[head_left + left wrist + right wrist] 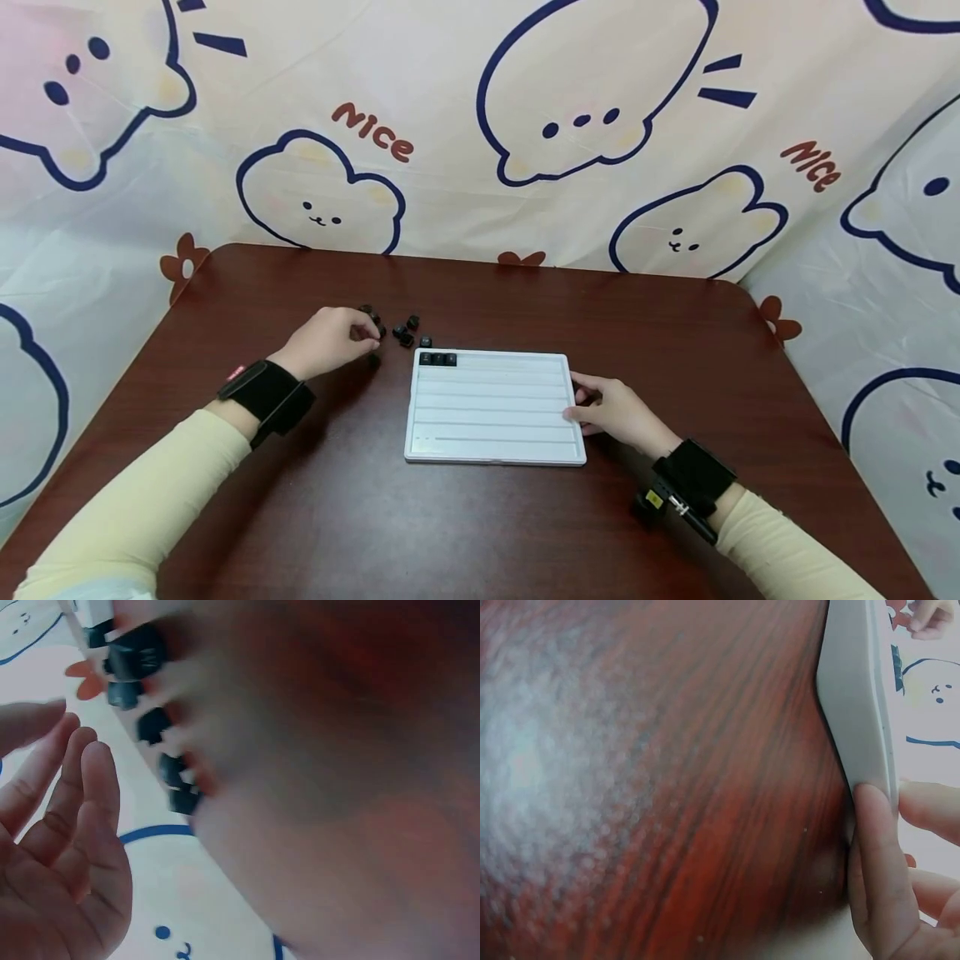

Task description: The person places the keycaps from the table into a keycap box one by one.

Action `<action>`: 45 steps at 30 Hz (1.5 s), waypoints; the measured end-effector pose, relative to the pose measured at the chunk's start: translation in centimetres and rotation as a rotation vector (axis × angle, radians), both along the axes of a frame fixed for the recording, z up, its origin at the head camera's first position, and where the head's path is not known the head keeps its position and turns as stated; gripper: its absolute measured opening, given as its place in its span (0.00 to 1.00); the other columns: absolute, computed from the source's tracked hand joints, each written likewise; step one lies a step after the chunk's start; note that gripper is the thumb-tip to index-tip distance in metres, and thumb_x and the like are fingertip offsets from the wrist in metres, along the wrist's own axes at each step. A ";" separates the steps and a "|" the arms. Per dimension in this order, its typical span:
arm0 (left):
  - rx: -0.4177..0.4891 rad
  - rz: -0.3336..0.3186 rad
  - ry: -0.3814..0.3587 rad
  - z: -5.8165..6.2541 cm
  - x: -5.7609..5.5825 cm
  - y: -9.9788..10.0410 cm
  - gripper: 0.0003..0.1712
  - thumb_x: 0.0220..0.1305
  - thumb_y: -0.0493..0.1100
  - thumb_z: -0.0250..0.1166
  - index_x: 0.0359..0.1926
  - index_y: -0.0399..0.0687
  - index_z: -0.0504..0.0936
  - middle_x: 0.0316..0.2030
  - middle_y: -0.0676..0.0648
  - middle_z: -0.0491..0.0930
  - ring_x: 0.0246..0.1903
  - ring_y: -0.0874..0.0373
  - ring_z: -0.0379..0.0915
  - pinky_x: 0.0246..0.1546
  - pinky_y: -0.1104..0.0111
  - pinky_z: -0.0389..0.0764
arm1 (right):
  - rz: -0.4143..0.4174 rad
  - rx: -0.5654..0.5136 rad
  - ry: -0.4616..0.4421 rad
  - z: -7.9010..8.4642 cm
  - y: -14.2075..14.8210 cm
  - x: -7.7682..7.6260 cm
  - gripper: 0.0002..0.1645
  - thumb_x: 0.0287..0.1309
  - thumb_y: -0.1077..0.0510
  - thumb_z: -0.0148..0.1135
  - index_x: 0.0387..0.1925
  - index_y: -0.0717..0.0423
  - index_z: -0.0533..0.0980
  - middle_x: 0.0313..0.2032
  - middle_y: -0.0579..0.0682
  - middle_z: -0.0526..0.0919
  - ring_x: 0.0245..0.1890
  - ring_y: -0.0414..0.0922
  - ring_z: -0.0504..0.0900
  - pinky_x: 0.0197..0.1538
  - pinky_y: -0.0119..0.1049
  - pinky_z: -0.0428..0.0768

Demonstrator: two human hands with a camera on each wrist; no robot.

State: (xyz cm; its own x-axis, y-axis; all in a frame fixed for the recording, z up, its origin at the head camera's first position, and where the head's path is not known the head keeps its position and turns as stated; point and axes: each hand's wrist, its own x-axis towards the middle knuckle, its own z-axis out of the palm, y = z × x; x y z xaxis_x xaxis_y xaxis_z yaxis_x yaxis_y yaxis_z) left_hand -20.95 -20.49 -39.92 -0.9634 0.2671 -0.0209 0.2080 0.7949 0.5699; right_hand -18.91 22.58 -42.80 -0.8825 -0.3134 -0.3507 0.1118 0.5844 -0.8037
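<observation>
Left hand (330,340) over the far left part of the brown table (480,533), fingers bent, thumb and forefinger tips close together; gap narrow; cannot tell whether anything sits between the tips; loose black keys (374,318) lie right at the fingertips, one more (373,360) just below them, partly in the hand's shadow.

Right hand (618,412) grips the right edge of a white tray (487,425), thumb lapping the rim, other fingers beside and under that edge; the wrist view shows the digits against the tray's pale side wall.

Tray lies flat, mid-table, between the two hands; ridges run across it in rows; three seated keys (438,359) stand side by side in the top row, at the far left corner; one single key (426,342) just behind that corner; a small cluster (403,335) lies between tray and left hand, with a further key (412,321) slightly beyond; in the left wrist view one key (139,652) bears a pale mark, too blurred to read.

Black bands (268,396) on both wrists; pale yellow sleeves (142,500); behind the table, a cream cloth (442,67) printed with blue-outlined animals and "Nice".
</observation>
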 end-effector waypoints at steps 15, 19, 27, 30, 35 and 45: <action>-0.042 -0.014 -0.054 -1.6 0.5 0.5 0.09 0.60 0.37 0.75 0.42 0.42 0.88 0.36 0.48 0.84 0.36 0.53 0.75 0.41 0.58 0.79 | -0.001 -0.007 0.013 -0.4 0.3 -0.2 0.43 0.64 0.66 0.68 0.75 0.70 0.59 0.44 0.59 0.71 0.35 0.47 0.79 0.40 0.40 0.86; -0.038 0.008 -0.062 -1.6 0.6 0.6 0.09 0.61 0.36 0.75 0.42 0.42 0.87 0.39 0.46 0.85 0.37 0.52 0.76 0.43 0.56 0.79 | 0.001 -0.006 0.015 -0.3 0.3 -0.3 0.43 0.64 0.66 0.68 0.75 0.70 0.59 0.43 0.59 0.71 0.35 0.47 0.79 0.40 0.40 0.86; -0.034 0.029 -0.046 -1.6 0.5 1.2 0.11 0.63 0.32 0.71 0.47 0.39 0.88 0.46 0.41 0.85 0.46 0.48 0.79 0.53 0.51 0.80 | 0.006 -0.011 0.016 -0.3 0.3 -0.3 0.43 0.63 0.67 0.68 0.75 0.70 0.59 0.43 0.59 0.71 0.35 0.48 0.78 0.40 0.40 0.86; -0.020 0.019 -0.036 -1.6 0.4 1.4 0.11 0.62 0.29 0.70 0.46 0.38 0.88 0.43 0.41 0.83 0.43 0.48 0.76 0.49 0.54 0.81 | 0.004 -0.011 0.013 -0.3 0.3 -0.3 0.43 0.64 0.67 0.68 0.75 0.70 0.59 0.43 0.59 0.71 0.35 0.48 0.78 0.40 0.40 0.86; -0.010 0.014 -0.028 -1.7 0.5 1.7 0.11 0.60 0.26 0.70 0.43 0.38 0.88 0.38 0.43 0.78 0.38 0.50 0.70 0.41 0.60 0.78 | 0.000 -0.009 0.005 -0.3 0.2 -0.3 0.43 0.64 0.66 0.68 0.75 0.70 0.59 0.44 0.59 0.71 0.35 0.47 0.79 0.40 0.39 0.86; -0.027 0.034 -0.020 -1.7 0.6 2.2 0.11 0.62 0.29 0.70 0.46 0.39 0.88 0.44 0.42 0.86 0.43 0.49 0.78 0.50 0.52 0.80 | 0.010 -0.011 0.008 -0.3 0.1 -0.2 0.44 0.64 0.65 0.69 0.75 0.70 0.58 0.43 0.59 0.72 0.33 0.45 0.78 0.40 0.40 0.86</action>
